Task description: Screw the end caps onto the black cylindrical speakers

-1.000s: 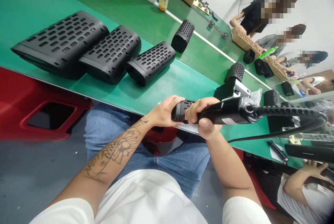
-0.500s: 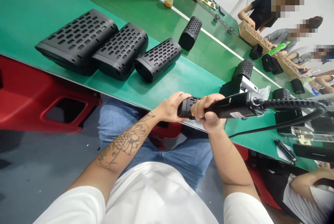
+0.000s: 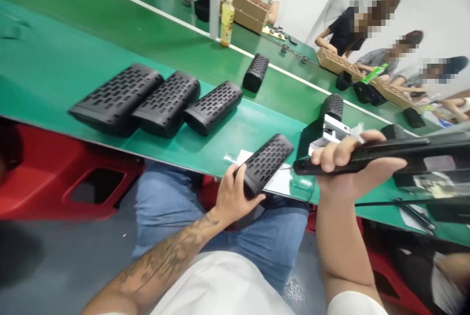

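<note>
My left hand [image 3: 232, 196] grips the near end of a black perforated housing [image 3: 267, 162], which lies slanted at the table's front edge over a white sheet [image 3: 281, 181]. Wrapped round a black electric screwdriver [image 3: 378, 154] is my right hand [image 3: 347, 168], to the right of that housing. The screwdriver's thin bit points left, close to the housing; whether it touches cannot be made out. Three similar housings, a left one [image 3: 119, 97], a middle one [image 3: 171, 102] and a right one [image 3: 216, 106], lie in a row on the green table to the left.
Another housing [image 3: 256, 72] stands farther back on the green conveyor belt [image 3: 147, 36]. Beyond my right hand is a black-and-white fixture [image 3: 330, 131] with a housing behind it. A yellow bottle [image 3: 227, 20] stands by a post. Co-workers sit across the line with cardboard boxes [image 3: 246, 11].
My right hand has drawn the screwdriver up and to the right, away from the housing. The housing, in my left hand, now shows in full. The view has shifted.
</note>
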The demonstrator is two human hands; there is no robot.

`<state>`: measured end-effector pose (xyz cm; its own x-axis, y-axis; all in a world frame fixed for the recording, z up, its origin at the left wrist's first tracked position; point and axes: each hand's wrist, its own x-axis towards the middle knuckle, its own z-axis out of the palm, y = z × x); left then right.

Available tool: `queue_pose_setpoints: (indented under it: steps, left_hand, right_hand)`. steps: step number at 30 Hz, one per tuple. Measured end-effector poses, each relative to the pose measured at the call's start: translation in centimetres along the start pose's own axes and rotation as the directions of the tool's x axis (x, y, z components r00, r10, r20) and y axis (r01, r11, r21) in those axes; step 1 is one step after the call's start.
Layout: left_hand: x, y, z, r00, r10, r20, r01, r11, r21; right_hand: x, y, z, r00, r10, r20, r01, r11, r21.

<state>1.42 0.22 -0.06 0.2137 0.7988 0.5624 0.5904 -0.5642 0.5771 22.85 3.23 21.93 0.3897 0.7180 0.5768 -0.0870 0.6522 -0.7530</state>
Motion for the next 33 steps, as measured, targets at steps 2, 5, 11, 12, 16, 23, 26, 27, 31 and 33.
queue_pose_setpoints:
  steps: [2,5,11,12,16,23,26,27,31,33]
  left_hand:
    - [-3.7,2.3,0.0,0.998,0.067,-0.019,-0.066,0.997,0.039]
    - [-6.2,4.4,0.1,0.963,0.258,0.073,-0.255,0.966,-0.050]
    - [5.8,4.2,-0.9,0.636,0.728,0.257,-0.693,0.685,-0.225]
    - [8.9,3.9,-1.2,0.600,0.693,0.400,-0.678,0.706,-0.206]
    - [17.5,3.2,-1.5,0.541,0.455,0.707,-0.569,0.817,-0.090]
    - [18.1,4.3,-1.3,0.637,0.169,0.752,-0.480,0.850,0.216]
    - [18.1,4.1,-1.7,0.611,0.132,0.781,-0.467,0.856,0.221]
    - [18.1,4.1,-1.8,0.608,0.128,0.784,-0.467,0.855,0.223]
    - [18.0,4.1,-1.9,0.618,0.136,0.774,-0.469,0.855,0.224]
    - [17.9,4.2,-1.8,0.621,0.143,0.771,-0.471,0.854,0.221]
  right_hand:
    - [2.5,-0.5,-3.4,0.987,-0.103,-0.126,0.085,0.987,-0.140]
    - [5.6,1.0,-8.7,0.952,-0.201,-0.231,0.096,0.911,-0.400]
    - [6.9,5.6,-15.3,0.935,-0.211,-0.284,0.022,0.834,-0.551]
    - [6.7,6.0,-15.7,0.938,-0.194,-0.287,0.012,0.846,-0.533]
    - [5.6,5.9,-16.4,0.949,-0.147,-0.279,0.009,0.897,-0.441]
    - [3.2,2.2,-13.7,0.964,-0.084,-0.254,-0.011,0.936,-0.352]
    - [1.3,0.5,-11.0,0.989,-0.036,-0.146,-0.005,0.962,-0.274]
    - [0.7,0.1,-10.1,0.995,-0.016,-0.103,-0.010,0.969,-0.246]
    - [-0.9,0.2,-7.5,1.000,0.016,-0.001,-0.016,0.988,-0.155]
    - [-1.1,0.8,-6.9,1.000,0.024,0.000,-0.024,0.988,-0.153]
